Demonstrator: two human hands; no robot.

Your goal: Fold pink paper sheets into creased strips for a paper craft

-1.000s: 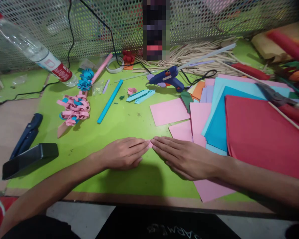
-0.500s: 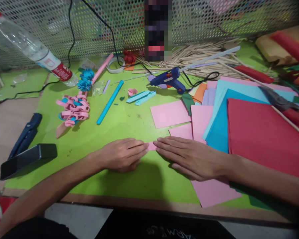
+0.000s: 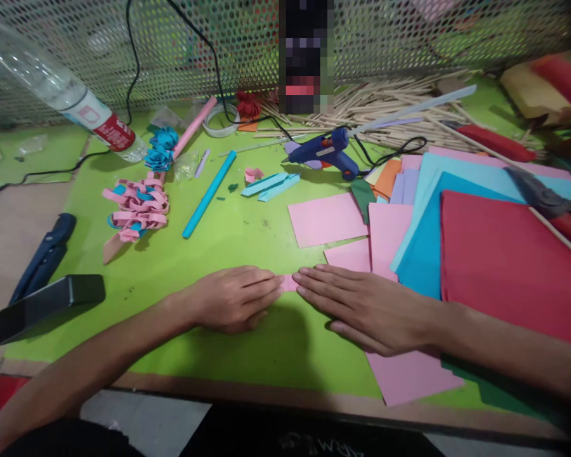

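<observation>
My left hand [image 3: 235, 297] and my right hand [image 3: 364, 306] lie flat on the green mat [image 3: 228, 241], fingers stretched out and fingertips almost meeting. Both press on a small pink paper piece [image 3: 288, 283], of which only a sliver shows between the fingertips. A larger pink sheet [image 3: 412, 374] sticks out from under my right hand and wrist toward the table's front edge.
Pink sheets [image 3: 326, 219] and a stack of blue and red paper [image 3: 504, 254] lie right. A blue glue gun [image 3: 321, 149], wooden sticks [image 3: 385, 101], a blue paper roll [image 3: 209, 193], pink curled strips [image 3: 137, 206], a plastic bottle [image 3: 61, 95] and a black stapler [image 3: 47, 304] surround the hands.
My hands stay pressed flat on the pink piece with almost no movement; the view has shifted slightly to the right.
</observation>
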